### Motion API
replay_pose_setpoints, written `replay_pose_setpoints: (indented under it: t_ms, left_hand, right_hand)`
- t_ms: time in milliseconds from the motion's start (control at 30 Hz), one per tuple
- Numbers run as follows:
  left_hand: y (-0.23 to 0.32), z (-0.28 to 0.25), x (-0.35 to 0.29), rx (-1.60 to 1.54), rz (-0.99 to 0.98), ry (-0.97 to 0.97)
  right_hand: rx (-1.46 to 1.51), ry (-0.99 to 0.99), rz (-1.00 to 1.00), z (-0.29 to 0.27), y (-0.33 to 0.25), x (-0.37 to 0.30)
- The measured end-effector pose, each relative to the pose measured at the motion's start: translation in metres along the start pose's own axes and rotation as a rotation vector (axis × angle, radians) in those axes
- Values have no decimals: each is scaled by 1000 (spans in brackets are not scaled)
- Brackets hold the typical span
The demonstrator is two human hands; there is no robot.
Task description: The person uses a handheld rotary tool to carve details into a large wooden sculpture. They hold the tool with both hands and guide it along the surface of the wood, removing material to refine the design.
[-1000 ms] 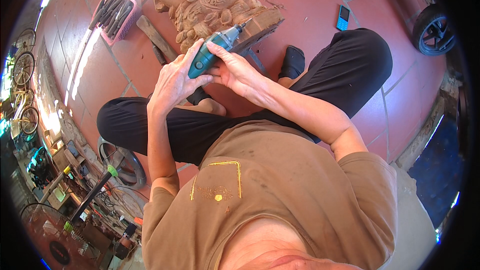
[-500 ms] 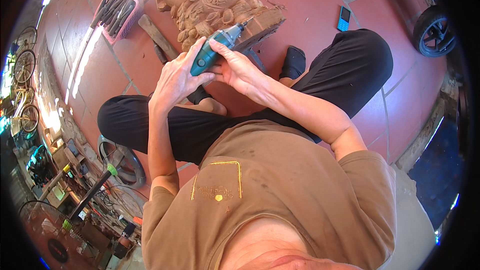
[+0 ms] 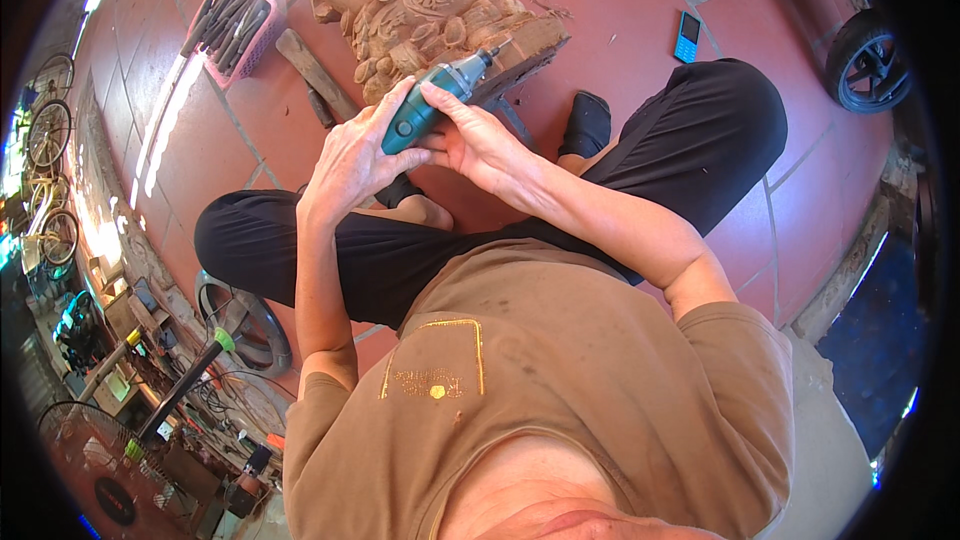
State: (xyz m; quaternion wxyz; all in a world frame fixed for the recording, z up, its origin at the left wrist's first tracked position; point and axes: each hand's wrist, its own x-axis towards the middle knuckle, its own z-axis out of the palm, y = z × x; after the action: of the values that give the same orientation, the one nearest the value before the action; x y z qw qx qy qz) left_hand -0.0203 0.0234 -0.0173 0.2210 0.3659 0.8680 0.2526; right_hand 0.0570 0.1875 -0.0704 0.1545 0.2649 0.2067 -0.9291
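Observation:
Between my two hands is a green and grey rotary tool point(image 3: 425, 112), its narrow bit end tilted up and to the right. My left hand point(image 3: 352, 152) wraps the body from the left, with the thumb near its lower end. From the right, my right hand point(image 3: 475, 143) grips it, thumb laid along the upper side by the grey collar. Just beyond the tool lies a carved brown wood piece point(image 3: 425, 10) with dense relief; the bit overlaps its near right end in view, and I cannot tell whether they touch.
A pink basket point(image 3: 268, 20) of dark carving tools stands at the far left, beside a wooden mallet point(image 3: 315, 73). On the red tiles at the right lies a blue phone point(image 3: 687, 37), near a black wheel point(image 3: 868, 62). A fan point(image 3: 105, 470) stands at lower left.
Almost nothing differs. The rotary tool and both hands have shifted very slightly to the right; the grip looks the same.

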Motion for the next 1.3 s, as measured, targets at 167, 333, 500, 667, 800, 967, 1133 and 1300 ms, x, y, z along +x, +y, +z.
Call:
replay_pose_setpoints:
  t_ms: [167, 333, 500, 667, 800, 967, 1133, 1300]
  left_hand:
    - [1, -1, -1, -10, 6, 4]
    - [1, -1, -1, -18, 3, -1]
    - [3, -2, -2, -32, -35, -28]
    - [3, -2, -2, -32, -24, -27]
    - [3, -3, -1, -31, -24, -38]
    - [0, -1, -2, -43, 15, -20]
    - [4, -3, -3, -43, -32, -50]
    - [4, -4, -3, -33, -38, -73]
  right_hand:
    - [-5, 25, 7, 4, 0, -3]
    - [6, 15, 10, 1, 1, -2]
    - [16, 9, 19, -1, 1, -3]
    - [22, 6, 16, -2, 2, -4]
    - [23, 5, 16, -1, 1, -6]
    - [30, 3, 20, -2, 3, -6]
    - [45, 4, 20, -2, 4, -9]
    - [57, 12, 25, -2, 6, -11]
